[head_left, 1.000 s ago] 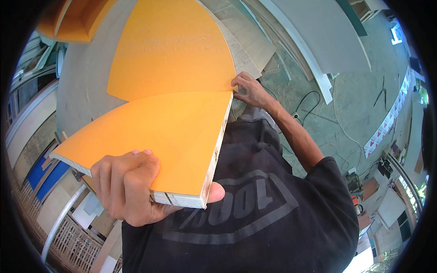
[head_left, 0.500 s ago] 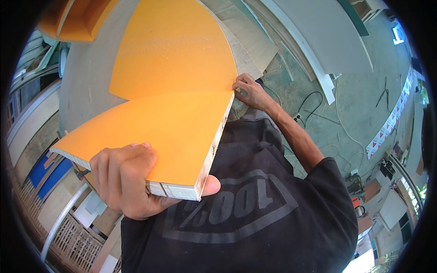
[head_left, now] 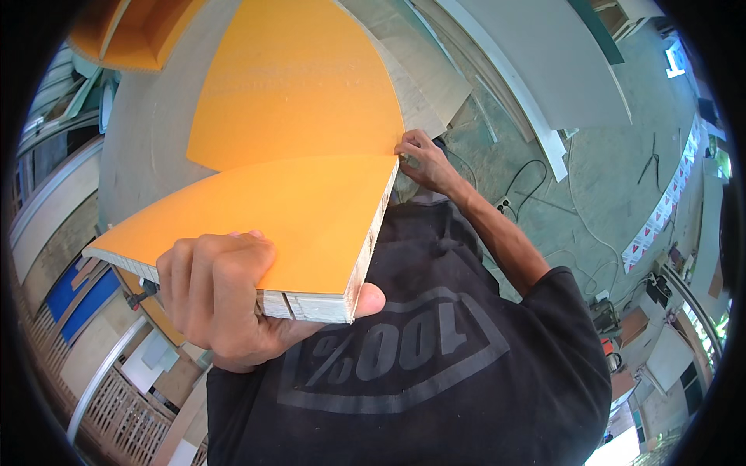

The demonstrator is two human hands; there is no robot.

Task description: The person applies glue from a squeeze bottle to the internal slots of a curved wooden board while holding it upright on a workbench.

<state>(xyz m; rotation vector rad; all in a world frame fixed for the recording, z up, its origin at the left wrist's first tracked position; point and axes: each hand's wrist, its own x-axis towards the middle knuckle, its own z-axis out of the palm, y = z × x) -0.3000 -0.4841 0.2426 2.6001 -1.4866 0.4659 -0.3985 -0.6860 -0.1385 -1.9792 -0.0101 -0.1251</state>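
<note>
On my feed the orange panel (head_left: pixel 272 210) sits ctr-left of pic, tilted, near end twd lower ctr. Face is smooth, plain orange; cut edge (head_left: pixel 317 307) is pale, rough-looking, w/ a dark line across it nr the corner. Far end meets a 2nd orange board (head_left: pixel 295 85), upper ctr; can't tell if they're joined. L hand (head_left: pixel 214 299), lower left of ctr, clamps the near end: fingers bent over the top, thumb (head_left: pixel 371 300) underneath, tip poking past the corner. R hand (head_left: pixel 426 161), upper ctr, has fingertips curled in at the far corner; can't tell if they're pinching it.
</note>
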